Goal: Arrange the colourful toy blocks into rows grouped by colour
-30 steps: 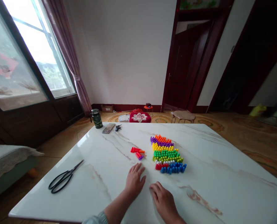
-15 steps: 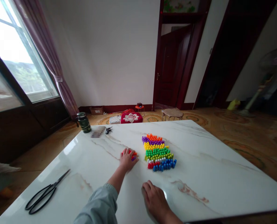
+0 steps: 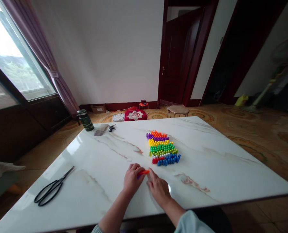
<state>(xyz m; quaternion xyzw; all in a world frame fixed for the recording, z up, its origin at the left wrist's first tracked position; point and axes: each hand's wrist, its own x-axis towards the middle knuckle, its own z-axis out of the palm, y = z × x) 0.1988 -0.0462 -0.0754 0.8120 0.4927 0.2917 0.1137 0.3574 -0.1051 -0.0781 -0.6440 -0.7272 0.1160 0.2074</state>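
Observation:
My left hand (image 3: 133, 178) is closed around an orange plastic piece (image 3: 145, 172) and a purple piece (image 3: 139, 176), held low over the marble-patterned table (image 3: 105, 181). My right hand (image 3: 159, 189) comes in from the right, index finger stretched out to the orange piece's end and thumb apart below it. Whether that fingertip touches the piece is hard to make out. Beyond both hands, small round-headed plastic pieces (image 3: 162, 149) stand packed in rows by colour: orange, purple, yellow, greens, white, red and blue.
Long black-handled scissors (image 3: 53, 191) lie at the left. Near the far left corner stand a camouflage flask (image 3: 85, 120) and small black snips (image 3: 111, 128), beside a blurred-out patch. A round stool (image 3: 177, 110) and a red flowered cushion (image 3: 135, 115) are behind the table.
My left hand has drawn back toward me with the orange and purple pieces. My right hand has moved forward to meet it, its index finger now extended. The view has tipped down slightly.

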